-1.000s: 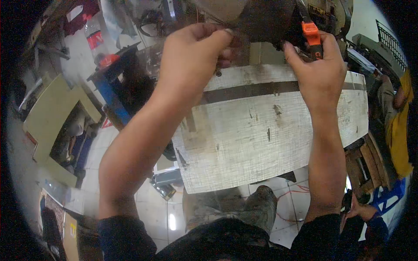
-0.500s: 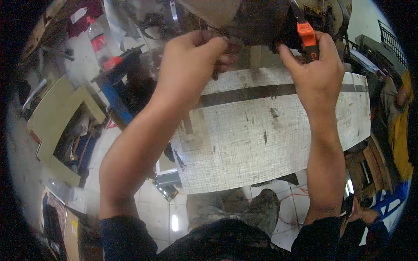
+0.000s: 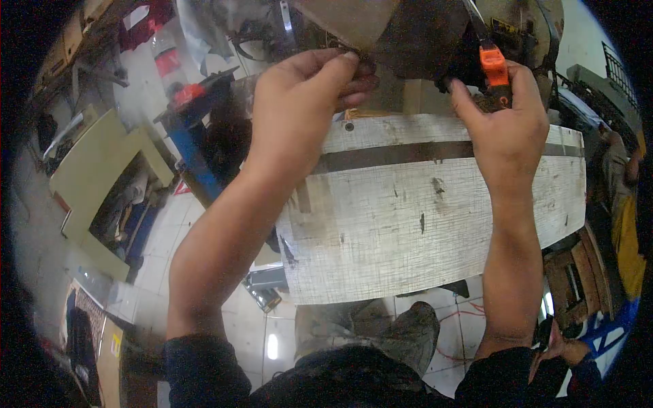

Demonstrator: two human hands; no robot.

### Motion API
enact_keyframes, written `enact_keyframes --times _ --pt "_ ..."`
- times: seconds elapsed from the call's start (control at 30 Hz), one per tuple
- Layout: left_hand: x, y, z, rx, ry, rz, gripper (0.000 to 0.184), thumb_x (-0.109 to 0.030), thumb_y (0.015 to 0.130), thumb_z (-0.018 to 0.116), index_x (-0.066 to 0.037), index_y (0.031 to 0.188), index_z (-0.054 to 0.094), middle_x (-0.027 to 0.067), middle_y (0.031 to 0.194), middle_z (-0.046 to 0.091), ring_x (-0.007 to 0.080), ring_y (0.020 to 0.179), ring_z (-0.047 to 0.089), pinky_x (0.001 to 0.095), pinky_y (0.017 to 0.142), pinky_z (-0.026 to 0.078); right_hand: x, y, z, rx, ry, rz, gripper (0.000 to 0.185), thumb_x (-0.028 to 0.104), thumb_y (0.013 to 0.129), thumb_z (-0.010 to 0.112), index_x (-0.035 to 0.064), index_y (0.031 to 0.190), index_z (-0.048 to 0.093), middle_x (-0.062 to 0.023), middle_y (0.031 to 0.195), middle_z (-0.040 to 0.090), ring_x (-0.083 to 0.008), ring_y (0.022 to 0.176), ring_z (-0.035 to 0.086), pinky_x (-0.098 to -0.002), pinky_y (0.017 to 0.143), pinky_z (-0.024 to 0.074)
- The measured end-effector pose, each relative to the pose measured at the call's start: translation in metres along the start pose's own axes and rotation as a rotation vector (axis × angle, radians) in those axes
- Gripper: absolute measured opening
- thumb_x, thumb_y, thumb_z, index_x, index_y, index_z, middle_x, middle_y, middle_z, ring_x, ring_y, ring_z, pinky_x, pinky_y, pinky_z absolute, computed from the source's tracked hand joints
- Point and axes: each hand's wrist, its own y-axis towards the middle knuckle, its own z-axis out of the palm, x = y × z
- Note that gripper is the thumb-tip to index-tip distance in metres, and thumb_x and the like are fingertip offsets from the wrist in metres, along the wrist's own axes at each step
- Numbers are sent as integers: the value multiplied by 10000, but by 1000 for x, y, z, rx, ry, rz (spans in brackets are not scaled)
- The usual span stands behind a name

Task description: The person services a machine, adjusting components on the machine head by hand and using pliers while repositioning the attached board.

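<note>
My right hand [image 3: 507, 126] holds a tool with an orange and black handle [image 3: 493, 64], its metal end pointing up. The thumb of that hand reaches toward a dark part beside it. My left hand [image 3: 306, 102] is closed, thumb against the index finger, at the lower edge of a dark brown piece [image 3: 422, 41]. Whatever lies between those fingertips is too small or hidden. Below both hands is a white, scratched board [image 3: 388, 231] with a dark stripe.
A bottle with a red label [image 3: 166, 61] stands at the upper left, near a blue metal frame [image 3: 190, 153]. A cream panel [image 3: 102, 183] is farther left. At the lower right, a person's hand [image 3: 571, 350] shows near a blue object [image 3: 612, 333].
The view has shifted slightly, so the board and surroundings appear a little lower and to the right. Both hands keep nearly the same pose, and the orange-handled tool stays in my right hand.
</note>
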Motion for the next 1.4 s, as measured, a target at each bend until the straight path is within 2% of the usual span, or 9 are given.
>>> enact_keyframes --times 0.23,0.6,0.7,0.83,0.93,1.0,1.2,1.33,1.4 --pt "0 -1 1 -10 33 -1 275 -135 959 564 81 1129 572 172 1065 670 247 949 684 313 811 559 0 0 0 -5 -7 3 420 227 743 821 27 1051 618 -99 890 660 -214 772 634 -324 729 504" --pt "-10 2 7 -68 115 -34 190 -132 901 584 23 999 635 97 903 695 166 790 681 265 726 542 0 -1 -1 10 -12 36 425 245 732 821 31 1046 630 -95 872 651 -219 769 618 -328 732 492" --pt "-8 3 9 -98 78 -5 225 -112 874 588 85 979 617 151 864 700 179 717 681 257 652 532 -1 -1 -1 -11 0 0 418 247 733 821 36 1041 632 -89 865 648 -212 754 607 -328 723 491" --pt "-6 4 16 -151 55 -8 230 -128 876 589 80 972 612 149 868 700 185 732 685 259 641 525 3 0 -1 -16 -12 37 413 249 734 821 35 1032 632 -88 861 648 -215 744 603 -331 715 490" --pt "-3 4 21 -172 -8 13 230 -137 878 585 74 966 607 149 871 697 199 751 690 271 652 527 9 1 -4 31 60 146 410 250 733 823 35 1026 632 -86 852 648 -211 740 607 -331 710 492" --pt "-1 3 23 -183 -26 17 232 -133 880 579 73 986 596 157 877 693 213 761 691 287 674 535 5 0 -4 7 86 57 408 253 731 826 38 1019 633 -79 836 644 -198 734 611 -327 705 494" --pt "3 1 28 -211 -52 32 236 -116 880 570 86 1003 565 166 911 688 226 795 693 297 701 539 11 0 -5 41 122 171 396 239 727 827 46 1013 632 -75 837 645 -182 743 617 -324 710 498" --pt "5 1 32 -182 -103 20 216 -90 881 560 91 998 561 174 925 684 230 808 693 292 704 538 8 0 -3 14 77 138 405 229 721 828 43 1020 628 -84 847 647 -193 751 619 -326 712 498" --pt "5 0 33 -179 -49 3 202 -73 882 556 91 1000 559 171 917 678 230 817 692 293 696 546 6 0 -1 -49 153 75 412 224 716 826 38 1024 623 -92 850 646 -207 751 620 -334 710 499"
